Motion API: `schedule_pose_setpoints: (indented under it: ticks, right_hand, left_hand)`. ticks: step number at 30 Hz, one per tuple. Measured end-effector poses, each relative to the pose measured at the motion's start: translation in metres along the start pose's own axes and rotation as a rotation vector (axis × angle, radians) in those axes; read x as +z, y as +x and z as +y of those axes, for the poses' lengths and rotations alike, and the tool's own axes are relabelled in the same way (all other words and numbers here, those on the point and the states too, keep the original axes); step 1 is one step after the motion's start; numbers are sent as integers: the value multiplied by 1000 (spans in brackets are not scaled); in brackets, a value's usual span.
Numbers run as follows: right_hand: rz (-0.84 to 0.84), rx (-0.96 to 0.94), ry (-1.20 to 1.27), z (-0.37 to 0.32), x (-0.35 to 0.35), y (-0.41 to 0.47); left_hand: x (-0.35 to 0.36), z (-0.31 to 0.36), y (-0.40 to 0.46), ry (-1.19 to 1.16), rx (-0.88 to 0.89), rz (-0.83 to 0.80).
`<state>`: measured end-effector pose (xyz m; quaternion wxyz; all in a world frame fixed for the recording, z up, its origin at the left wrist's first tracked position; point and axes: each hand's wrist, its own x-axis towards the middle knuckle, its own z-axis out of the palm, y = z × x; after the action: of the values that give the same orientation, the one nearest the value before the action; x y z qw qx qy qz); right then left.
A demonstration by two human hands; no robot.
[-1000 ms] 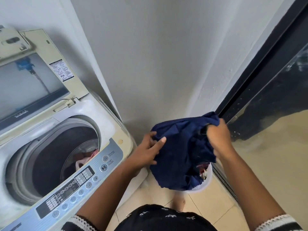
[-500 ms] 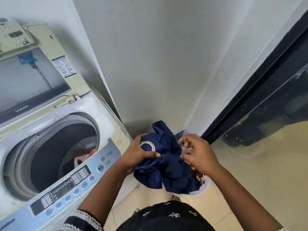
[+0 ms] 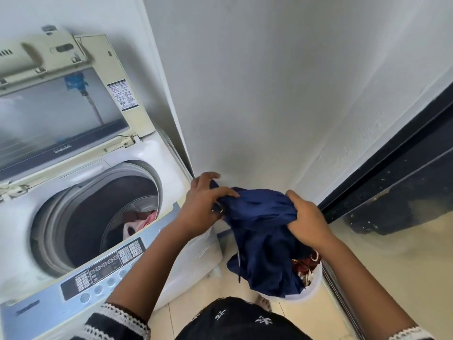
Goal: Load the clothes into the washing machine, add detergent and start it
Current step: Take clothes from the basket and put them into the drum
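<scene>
The top-loading washing machine [image 3: 81, 217] is standing against the wall with its lid [image 3: 61, 114] propped fully open, so the tub [image 3: 98, 222] is ready to take laundry. Some of the load is already lying inside: a pink and pale bundle of clothes [image 3: 137, 224] is showing at the near right side of the tub, just behind the control panel [image 3: 103, 273]. The panel is sitting along the machine's front edge, and I cannot make out whether anything on it is lit. To the right of the machine, out past its right front corner, the person is holding a navy blue garment [image 3: 264, 241] in the air, above a white laundry basket [image 3: 311, 288] that is sitting on the tiled floor beside the glass door. Patterned red fabric [image 3: 306, 266] is still showing in that basket, so I judge there is more to move over. The left hand [image 3: 203, 207] is gripping the garment's upper left edge, its fingers curled over the cloth, and the right hand [image 3: 306, 224] is clutching a bunched fold on the garment's right side. The garment is hanging clear of the machine, not yet over the tub. By my reckoning the loading is partway through: this piece and the basket's remainder are waiting to go in, no detergent is anywhere in sight, and the lid closing and the start are still to come.
</scene>
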<state>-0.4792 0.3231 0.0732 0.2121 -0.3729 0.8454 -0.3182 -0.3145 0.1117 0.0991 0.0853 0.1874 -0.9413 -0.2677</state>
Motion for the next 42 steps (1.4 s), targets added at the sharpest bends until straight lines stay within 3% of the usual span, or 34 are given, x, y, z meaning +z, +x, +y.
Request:
schedule_pose_setpoints:
  ticks: [2, 4, 6, 7, 9, 12, 16, 19, 20, 22, 25, 27, 30, 33, 34, 38, 40, 42]
  right_hand:
    - [81, -33, -245, -18, -16, 2]
    - [62, -88, -264, -44, -22, 3]
    - [4, -120, -108, -74, -22, 0]
    - [-37, -129, -14, -86, -19, -2]
    - [-141, -168, 151, -96, -12, -4]
    - [-231, -257, 287, -80, -5, -5]
    - [-180, -226, -5, -42, 4, -15]
    - [-268, -88, 303, -31, 29, -24]
    - [-246, -57, 418, -29, 37, -25]
    - [-137, -14, 406, -22, 42, -24]
    - [-77, 30, 119, -11, 28, -24]
    - [-129, 87, -164, -6, 16, -21]
    - [-234, 75, -598, -23, -4, -19]
    - [-258, -79, -675, -63, -15, -21]
    - [-219, -148, -646, -78, -16, -22]
    - [-32, -322, -282, -103, -19, -20]
    - [-67, -385, -33, -99, -22, -16]
    - [-73, -439, 41, -87, -22, -14]
  left_hand:
    - [12, -2, -11, 115, -170, -180]
    - [28, 11, -20, -141, -133, -344]
    - [45, 34, -25, -494, -97, -385]
    - [54, 44, -25, -642, -108, -338]
    - [66, 55, -24, -738, -214, -93]
    - [71, 50, -25, -916, -517, 172]
    - [60, 46, -23, -1440, -752, 256]
    - [55, 56, -19, -1698, -922, 170]
    - [55, 56, -18, -1712, -914, 119]
    - [51, 54, -16, -1619, -862, 22]
    - [47, 42, -16, -1207, -814, -51]
    - [52, 30, -20, -817, -719, 21]
    - [62, 21, -29, -354, -349, 2]
    - [73, 36, -36, -518, -109, -272]
    - [77, 43, -38, -582, -90, -273]
    - [78, 51, -34, -743, -162, 56]
    - [73, 49, -32, -990, -285, 197]
    - [65, 53, -27, -1328, -479, 330]
